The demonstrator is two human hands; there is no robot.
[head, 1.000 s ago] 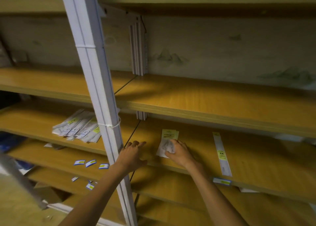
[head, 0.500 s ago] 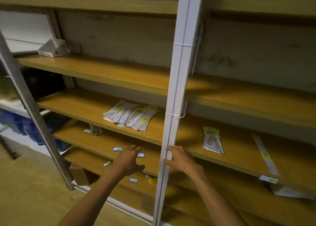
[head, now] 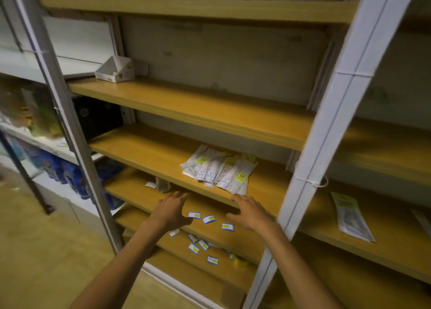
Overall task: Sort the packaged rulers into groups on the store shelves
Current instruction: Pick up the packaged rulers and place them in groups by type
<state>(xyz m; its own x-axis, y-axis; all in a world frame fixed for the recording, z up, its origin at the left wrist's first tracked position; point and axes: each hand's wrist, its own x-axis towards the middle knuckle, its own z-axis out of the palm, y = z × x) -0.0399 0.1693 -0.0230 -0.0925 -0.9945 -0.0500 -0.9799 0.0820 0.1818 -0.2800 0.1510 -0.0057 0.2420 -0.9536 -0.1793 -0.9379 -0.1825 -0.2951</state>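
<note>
Both hands were out in front of the shelf unit, and neither one had hold of anything. The left hand (head: 171, 209) was spread flat with fingers straight, palm down, reaching toward the front edge of the middle shelf (head: 144, 152), left of the pile of packaged rulers (head: 219, 169). Couldn't tell whether the fingertips were actually touching the edge or just hovering at it. The right hand (head: 250, 213) was open too, fingers relaxed and slightly spread, fingertips just below the near end of that pile, right at the shelf's front edge. Again, contact with the packs was too close to call.

The pile itself was a fanned heap of long white packs with yellow labels, lying toward the right end of the middle shelf, near the white upright post (head: 326, 131). Right of that post, another packaged ruler (head: 352, 216) lay by itself on the neighbouring shelf board. Below the pile, on the lower boards, small blue-and-yellow price tags (head: 208, 218) were scattered about. Up and left of the pile, a small white cardboard box (head: 115, 69) sat on the next shelf up.
</note>
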